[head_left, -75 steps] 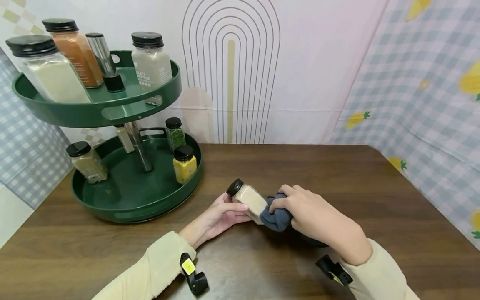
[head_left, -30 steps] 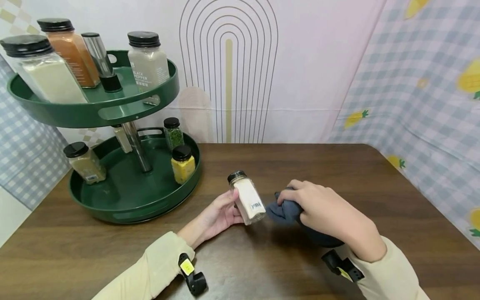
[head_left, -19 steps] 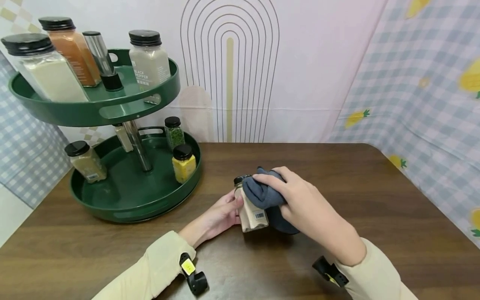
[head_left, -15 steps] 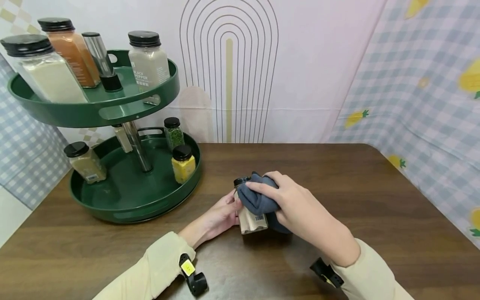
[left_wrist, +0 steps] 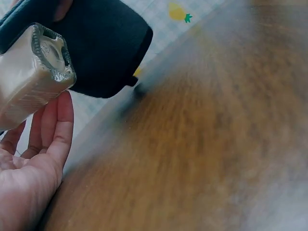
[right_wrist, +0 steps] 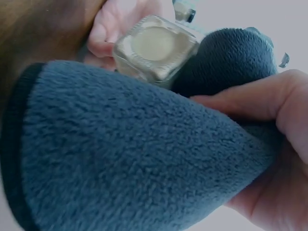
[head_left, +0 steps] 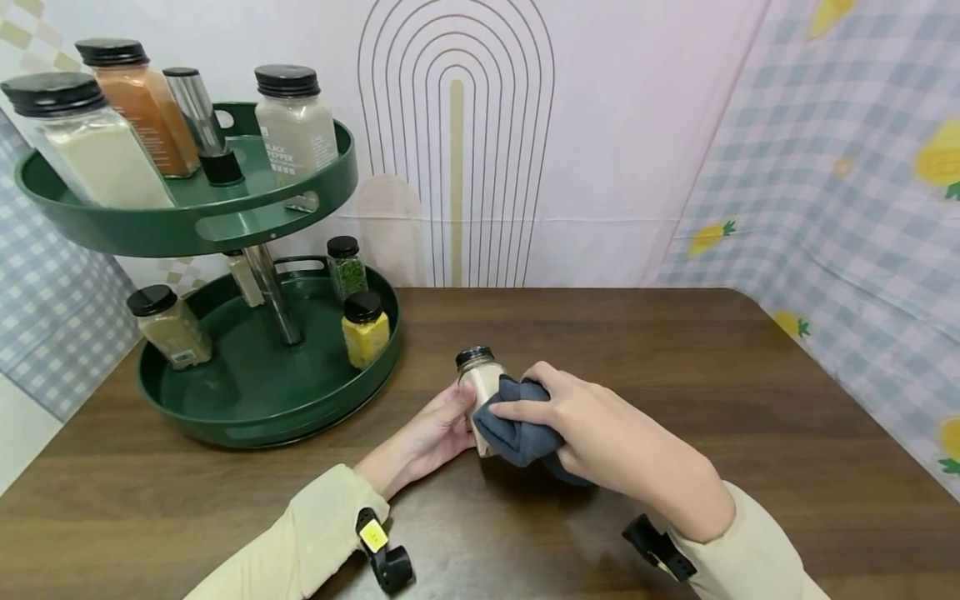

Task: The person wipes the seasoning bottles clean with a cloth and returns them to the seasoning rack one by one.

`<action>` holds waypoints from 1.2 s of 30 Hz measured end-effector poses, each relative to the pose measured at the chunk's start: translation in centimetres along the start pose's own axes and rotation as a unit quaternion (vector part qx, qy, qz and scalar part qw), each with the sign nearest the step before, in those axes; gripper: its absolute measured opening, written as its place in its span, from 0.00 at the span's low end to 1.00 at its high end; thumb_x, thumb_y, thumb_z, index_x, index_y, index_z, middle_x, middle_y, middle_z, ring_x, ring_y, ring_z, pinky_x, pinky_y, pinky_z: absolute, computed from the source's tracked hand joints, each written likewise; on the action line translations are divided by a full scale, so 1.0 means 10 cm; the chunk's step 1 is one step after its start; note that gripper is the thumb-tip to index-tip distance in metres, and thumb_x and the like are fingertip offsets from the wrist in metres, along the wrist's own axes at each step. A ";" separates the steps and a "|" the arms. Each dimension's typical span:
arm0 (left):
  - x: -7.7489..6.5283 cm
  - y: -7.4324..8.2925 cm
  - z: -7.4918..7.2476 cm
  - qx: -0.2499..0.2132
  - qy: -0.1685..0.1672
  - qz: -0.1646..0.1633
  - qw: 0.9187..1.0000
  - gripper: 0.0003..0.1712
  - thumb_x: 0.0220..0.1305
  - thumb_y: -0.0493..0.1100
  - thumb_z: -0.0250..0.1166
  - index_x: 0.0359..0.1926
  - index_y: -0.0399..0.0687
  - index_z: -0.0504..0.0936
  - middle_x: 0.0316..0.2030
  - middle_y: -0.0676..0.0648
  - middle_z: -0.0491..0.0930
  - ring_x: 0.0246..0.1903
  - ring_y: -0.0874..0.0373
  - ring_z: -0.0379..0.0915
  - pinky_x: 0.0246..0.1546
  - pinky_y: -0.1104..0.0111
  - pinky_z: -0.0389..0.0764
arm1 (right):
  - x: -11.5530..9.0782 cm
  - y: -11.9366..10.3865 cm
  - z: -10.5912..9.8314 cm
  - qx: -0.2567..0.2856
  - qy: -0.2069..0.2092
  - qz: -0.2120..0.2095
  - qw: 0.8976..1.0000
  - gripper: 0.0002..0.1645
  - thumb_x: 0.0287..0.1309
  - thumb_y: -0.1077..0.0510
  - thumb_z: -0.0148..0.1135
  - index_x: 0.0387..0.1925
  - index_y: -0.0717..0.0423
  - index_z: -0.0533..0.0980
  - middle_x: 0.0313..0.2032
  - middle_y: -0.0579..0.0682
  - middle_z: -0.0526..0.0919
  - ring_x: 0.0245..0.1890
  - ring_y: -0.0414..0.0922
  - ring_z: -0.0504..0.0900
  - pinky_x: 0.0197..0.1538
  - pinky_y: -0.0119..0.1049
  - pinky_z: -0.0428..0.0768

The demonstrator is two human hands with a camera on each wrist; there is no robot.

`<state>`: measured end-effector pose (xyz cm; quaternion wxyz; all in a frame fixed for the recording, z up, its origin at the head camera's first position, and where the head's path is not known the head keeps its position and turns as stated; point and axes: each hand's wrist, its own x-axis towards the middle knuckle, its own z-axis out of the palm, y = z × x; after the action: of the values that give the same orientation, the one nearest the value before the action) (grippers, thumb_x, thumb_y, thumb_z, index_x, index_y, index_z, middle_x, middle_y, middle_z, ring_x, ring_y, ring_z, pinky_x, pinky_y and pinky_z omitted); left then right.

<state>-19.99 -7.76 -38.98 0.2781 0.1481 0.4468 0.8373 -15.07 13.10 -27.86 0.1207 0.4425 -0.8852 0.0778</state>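
Note:
My left hand [head_left: 435,429] holds a tilted glass spice jar [head_left: 484,379] with a black lid and pale powder inside, off the wooden table. In the left wrist view the jar's square glass base [left_wrist: 50,53] points toward the camera, and the fingers [left_wrist: 61,130] lie along its underside. My right hand [head_left: 581,421] grips a bunched blue-grey cloth [head_left: 517,433] and presses it to the jar's lower side, covering part of it. A loose end of the cloth [right_wrist: 134,149] fills much of the right wrist view.
A two-tier green tray stand [head_left: 262,408] is at the left. Large jars, one a white-powder jar [head_left: 105,158], and a metal cylinder [head_left: 202,117] are on top. Below stand smaller jars, including a yellow jar [head_left: 366,333] and a green-flake jar [head_left: 348,271]. A patterned backdrop closes off the table's back.
The cloth rubbed the jar's end, came away, then returned near the lid. Since half a second ago it has slid down the jar, baring the lid and upper side. The jar has turned in my left hand.

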 end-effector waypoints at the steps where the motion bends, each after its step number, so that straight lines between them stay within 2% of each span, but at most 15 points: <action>1: 0.00 0.00 0.00 -0.001 0.004 -0.002 1.000 0.42 0.51 0.65 0.61 0.62 0.52 0.58 0.45 0.56 0.78 0.46 0.64 0.74 0.49 0.64 0.73 | -0.01 -0.01 -0.02 0.003 -0.007 -0.002 1.000 0.40 0.35 0.74 0.57 0.51 0.37 0.77 0.41 0.45 0.71 0.28 0.38 0.72 0.32 0.29 0.74; 7: 0.01 0.02 0.01 0.000 0.017 -0.011 1.000 0.42 0.60 0.63 0.54 0.66 0.45 0.53 0.47 0.52 0.74 0.48 0.61 0.72 0.49 0.64 0.74 | -0.06 -0.03 -0.18 0.048 -0.081 0.018 0.995 0.40 0.37 0.76 0.52 0.47 0.34 0.79 0.40 0.41 0.70 0.29 0.36 0.72 0.34 0.27 0.71; 9: 0.01 0.03 0.01 -0.012 0.022 -0.014 1.000 0.43 0.62 0.63 0.51 0.68 0.41 0.51 0.48 0.51 0.74 0.48 0.60 0.72 0.49 0.64 0.75 | -0.09 -0.02 -0.24 0.065 -0.103 0.034 0.992 0.39 0.38 0.76 0.50 0.45 0.33 0.79 0.39 0.40 0.70 0.30 0.36 0.71 0.35 0.28 0.70; 11: 0.02 0.05 0.01 -0.038 0.021 -0.015 0.999 0.43 0.64 0.64 0.48 0.69 0.41 0.50 0.50 0.50 0.74 0.49 0.58 0.74 0.49 0.64 0.76 | -0.12 0.01 -0.29 0.072 -0.108 0.049 0.990 0.38 0.39 0.76 0.50 0.45 0.33 0.78 0.38 0.39 0.70 0.29 0.35 0.70 0.34 0.28 0.69; 14: 0.04 0.07 -0.02 -0.097 0.015 -0.018 0.995 0.41 0.66 0.64 0.44 0.70 0.47 0.48 0.52 0.48 0.76 0.48 0.57 0.77 0.47 0.66 0.78 | -0.12 0.05 -0.32 0.059 -0.095 0.076 0.991 0.36 0.41 0.76 0.51 0.45 0.36 0.78 0.40 0.40 0.71 0.25 0.35 0.69 0.32 0.27 0.68; 17: 0.05 0.08 -0.04 -0.141 0.007 -0.016 0.990 0.36 0.69 0.62 0.42 0.70 0.53 0.45 0.57 0.48 0.73 0.50 0.57 0.76 0.49 0.66 0.77 | -0.11 0.09 -0.31 0.040 -0.070 0.107 0.991 0.33 0.43 0.75 0.52 0.47 0.40 0.78 0.43 0.43 0.72 0.24 0.36 0.69 0.30 0.28 0.69; 20: 0.04 0.08 -0.05 -0.164 0.003 -0.013 0.986 0.31 0.72 0.55 0.43 0.69 0.53 0.46 0.60 0.47 0.69 0.53 0.56 0.73 0.54 0.63 0.74 | -0.10 0.10 -0.28 0.031 -0.042 0.129 0.990 0.33 0.43 0.74 0.53 0.48 0.41 0.77 0.44 0.45 0.73 0.25 0.36 0.72 0.31 0.29 0.71; 23: 0.01 0.07 -0.04 -0.171 0.002 -0.008 0.985 0.27 0.67 0.44 0.46 0.65 0.52 0.51 0.56 0.46 0.69 0.53 0.55 0.70 0.56 0.62 0.72 | -0.09 0.10 -0.23 0.025 -0.019 0.140 0.990 0.33 0.43 0.74 0.53 0.48 0.42 0.77 0.44 0.45 0.74 0.27 0.37 0.74 0.33 0.31 0.73; 27: -0.03 0.06 -0.02 -0.158 0.006 -0.001 0.987 0.24 0.61 0.36 0.53 0.58 0.52 0.61 0.49 0.48 0.73 0.51 0.55 0.69 0.54 0.59 0.71 | -0.06 0.10 -0.18 0.021 0.004 0.142 0.990 0.32 0.44 0.74 0.54 0.49 0.44 0.77 0.44 0.47 0.75 0.27 0.39 0.75 0.33 0.33 0.74; 30: -0.03 0.05 -0.02 -0.139 -0.020 -0.001 0.990 0.23 0.61 0.40 0.61 0.55 0.55 0.65 0.49 0.50 0.75 0.52 0.55 0.70 0.57 0.54 0.68 | -0.04 0.08 -0.14 0.020 0.023 0.142 0.989 0.32 0.44 0.74 0.55 0.50 0.44 0.77 0.44 0.49 0.75 0.27 0.41 0.75 0.32 0.35 0.74; 33: -0.03 0.05 -0.02 -0.101 -0.048 -0.004 0.994 0.24 0.60 0.42 0.63 0.56 0.56 0.67 0.50 0.50 0.76 0.52 0.54 0.72 0.58 0.55 0.68 | -0.01 0.07 -0.10 0.011 0.054 0.147 0.988 0.33 0.43 0.74 0.56 0.51 0.44 0.76 0.44 0.50 0.75 0.30 0.44 0.77 0.33 0.38 0.76; 36: -0.02 0.04 -0.01 -0.047 -0.052 -0.012 0.997 0.25 0.56 0.34 0.64 0.55 0.53 0.69 0.48 0.49 0.77 0.49 0.54 0.74 0.54 0.59 0.71 | 0.02 0.05 -0.06 0.007 0.069 0.142 0.987 0.35 0.40 0.74 0.57 0.52 0.44 0.75 0.46 0.52 0.74 0.36 0.47 0.78 0.36 0.41 0.77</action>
<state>-20.02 -8.12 -38.76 0.3179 0.1730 0.3934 0.8451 -15.54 13.39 -27.22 0.1657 0.3066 -0.9281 0.1310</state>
